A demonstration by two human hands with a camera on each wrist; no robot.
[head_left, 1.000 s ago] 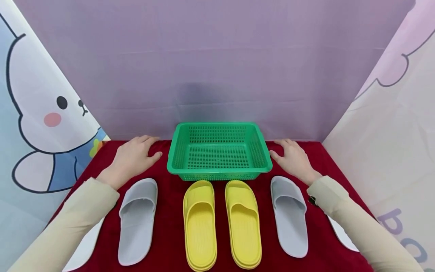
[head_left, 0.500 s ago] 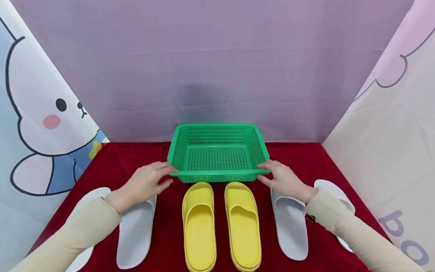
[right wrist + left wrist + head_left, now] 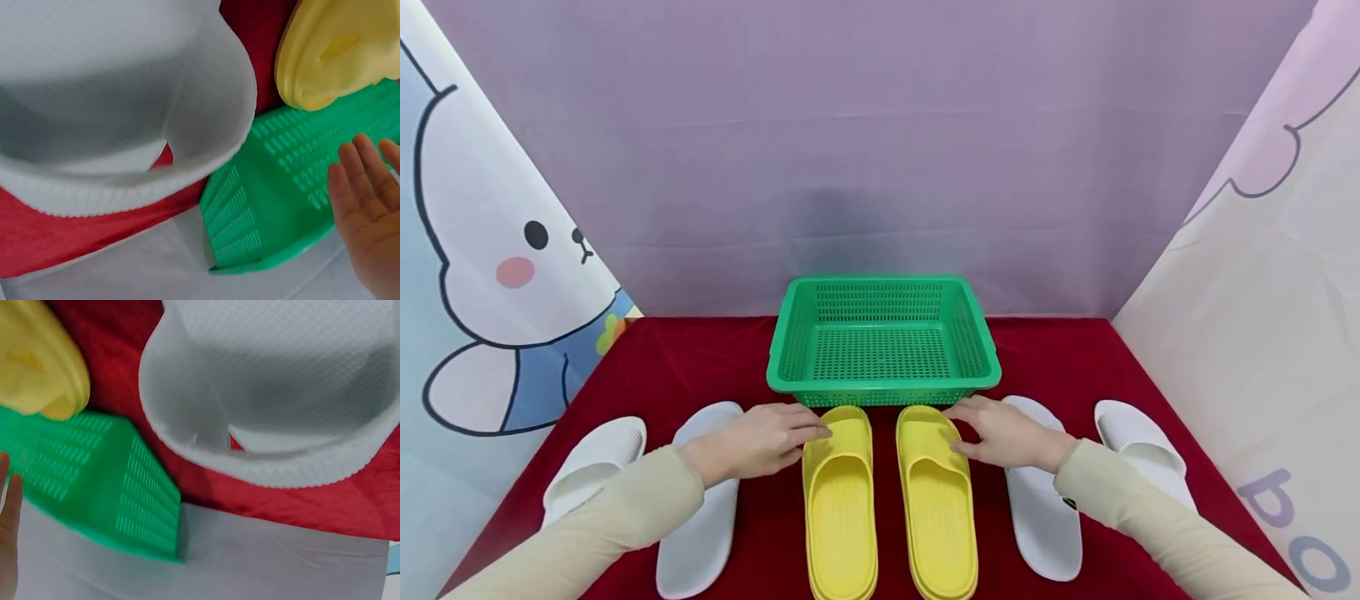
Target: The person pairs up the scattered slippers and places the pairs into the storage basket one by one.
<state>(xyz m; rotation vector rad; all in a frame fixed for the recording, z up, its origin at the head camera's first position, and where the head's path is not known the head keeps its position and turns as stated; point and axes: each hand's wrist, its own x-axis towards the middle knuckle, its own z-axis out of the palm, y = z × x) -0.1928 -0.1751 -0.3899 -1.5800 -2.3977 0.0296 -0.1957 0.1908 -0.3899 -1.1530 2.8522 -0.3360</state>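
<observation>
Two yellow slippers lie side by side in the head view, toes toward the basket: a left one (image 3: 842, 525) and a right one (image 3: 942, 525). My left hand (image 3: 760, 440) reaches in from the left, fingertips overlapping the left slipper's strap. From the other side my right hand (image 3: 1007, 433) comes to the right slipper's strap, thumb and fingers apart at its outer edge. The right wrist view shows that hand's fingers (image 3: 365, 178) extended and slightly bent. In the left wrist view, only part of the left hand (image 3: 7, 531) appears at the edge.
Just beyond the yellow slippers stands a green plastic basket (image 3: 880, 387). A pale grey slipper (image 3: 700, 533) lies under my left forearm, its partner (image 3: 1047, 533) under the right hand. White slippers (image 3: 598, 458) (image 3: 1138, 433) lie farther out. A red cloth (image 3: 1060, 350) covers the table.
Both hands have moved from beside the basket, past its front corners, down and inward to the yellow slippers' straps. The basket and slippers stay in place.
</observation>
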